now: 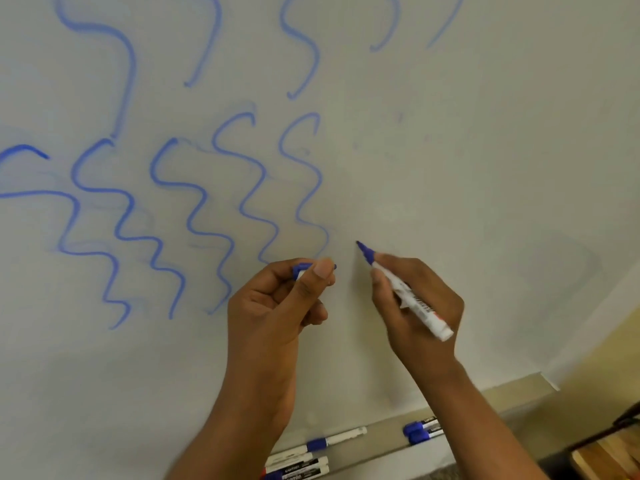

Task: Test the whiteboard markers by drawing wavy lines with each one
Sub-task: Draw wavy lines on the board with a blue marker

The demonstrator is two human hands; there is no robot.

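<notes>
A whiteboard (450, 150) fills the view, covered on its left and top with several blue wavy lines (194, 209). My right hand (415, 306) grips an uncapped blue marker (412, 296), its tip pointing up-left and close to the board just right of the last wavy line. Whether the tip touches the board I cannot tell. My left hand (277, 306) pinches the blue cap (301, 270) between thumb and fingers, a little left of the marker tip.
Along the ledge (381, 434) at the board's bottom lie several capped markers: one single (336, 439), a stack at the lower edge (298, 467), and two at the right (422, 431). A wooden surface (606, 455) shows at the bottom right corner.
</notes>
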